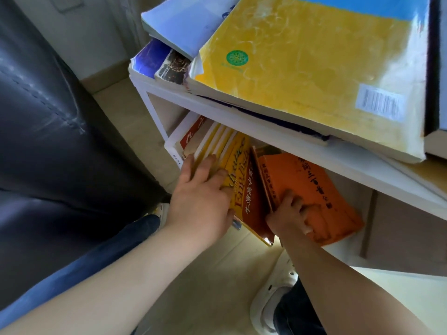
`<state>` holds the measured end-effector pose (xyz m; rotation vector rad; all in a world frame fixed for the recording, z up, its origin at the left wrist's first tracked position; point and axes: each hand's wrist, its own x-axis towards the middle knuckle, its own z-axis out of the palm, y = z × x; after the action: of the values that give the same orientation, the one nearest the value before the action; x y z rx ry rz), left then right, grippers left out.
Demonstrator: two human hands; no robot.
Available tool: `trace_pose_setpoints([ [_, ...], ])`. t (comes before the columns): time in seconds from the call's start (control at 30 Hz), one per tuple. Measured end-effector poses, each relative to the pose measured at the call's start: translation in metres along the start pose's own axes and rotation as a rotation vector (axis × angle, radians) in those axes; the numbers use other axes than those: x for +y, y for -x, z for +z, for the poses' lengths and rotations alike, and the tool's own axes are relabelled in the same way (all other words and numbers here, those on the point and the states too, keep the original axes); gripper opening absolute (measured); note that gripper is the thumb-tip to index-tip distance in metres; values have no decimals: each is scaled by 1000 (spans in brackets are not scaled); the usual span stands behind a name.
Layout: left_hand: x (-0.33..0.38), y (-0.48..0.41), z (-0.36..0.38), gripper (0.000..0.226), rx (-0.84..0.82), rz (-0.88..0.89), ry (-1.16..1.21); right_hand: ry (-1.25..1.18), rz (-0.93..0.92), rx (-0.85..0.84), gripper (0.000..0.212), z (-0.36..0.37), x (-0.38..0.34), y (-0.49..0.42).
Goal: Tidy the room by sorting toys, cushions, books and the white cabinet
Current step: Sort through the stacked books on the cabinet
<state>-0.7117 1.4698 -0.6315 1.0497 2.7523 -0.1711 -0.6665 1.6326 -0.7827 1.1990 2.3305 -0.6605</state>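
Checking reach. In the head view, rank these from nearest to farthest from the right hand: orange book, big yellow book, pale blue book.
1. orange book, gripped by the right hand, inside the white cabinet.
2. big yellow book, on top, above the hand.
3. pale blue book, on top, far left.

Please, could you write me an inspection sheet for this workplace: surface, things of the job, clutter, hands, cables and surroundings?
Surface: white cabinet; the top is loaded and the lower shelf is partly filled with books.
Job's things: orange book leans in the lower shelf; red-and-yellow dictionary is beside it; thin yellow books stand at the left.
Clutter: large yellow book and pale blue book lie askew in a pile on top, overhanging the front edge.
Grippers: left hand lies flat, fingers straight against the upright books; right hand grips the orange book, fingers curled on its cover.
Cables: nothing seen.
Surroundings: dark sofa at the left, beige floor, white shoe.
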Motion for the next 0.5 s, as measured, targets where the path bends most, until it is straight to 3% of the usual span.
trace_pose_setpoints([
  [0.27,-10,-4,-1,45,-39,36,26,191,-52,163,53,5,-1,1],
  [0.4,-14,-4,-2,45,-71,72,39,79,-62,223,22,-5,0,4],
  [0.5,-17,-3,-1,46,-89,88,19,-155,1,256,26,-33,0,14],
])
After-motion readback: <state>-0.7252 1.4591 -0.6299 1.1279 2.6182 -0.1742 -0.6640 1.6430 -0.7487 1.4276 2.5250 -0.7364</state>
